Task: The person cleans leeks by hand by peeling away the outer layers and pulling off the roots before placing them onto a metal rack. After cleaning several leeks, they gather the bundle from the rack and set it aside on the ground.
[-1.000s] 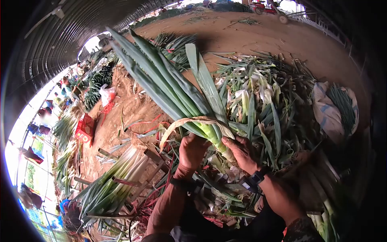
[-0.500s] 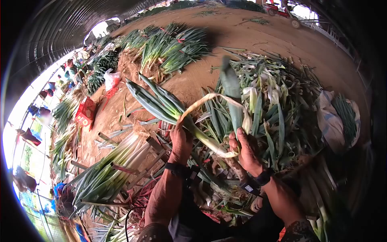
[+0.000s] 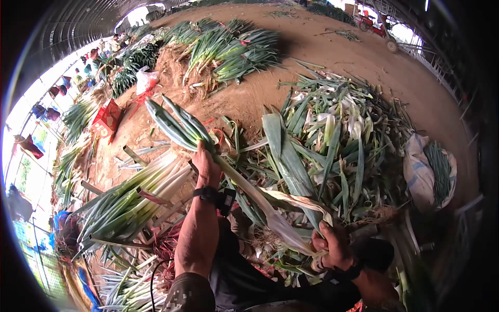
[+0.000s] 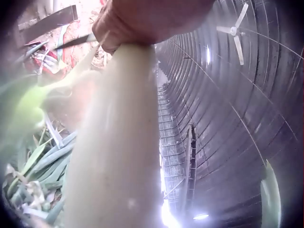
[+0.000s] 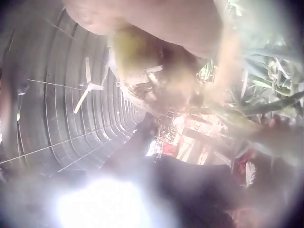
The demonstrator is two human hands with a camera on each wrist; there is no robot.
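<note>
left hand (image 4: 142,21) gripping pale leek stalk (image 4: 116,142), ceiling fan (image 4: 233,31) overhead

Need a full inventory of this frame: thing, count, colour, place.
Long green-and-white leek: one, held between both hands.
Pile of green trimmed leaves: one, right of centre on the ground.
Stacked trimmed leeks in rack: one stack, white-green, left.
Green leek bundles: several, far ground.
Red carton: one, left.
White woven sack: one, right.
Ceiling fan: one, pale, roof.
Left hand: grips stalk top.
Right hand: grips root end.
</note>
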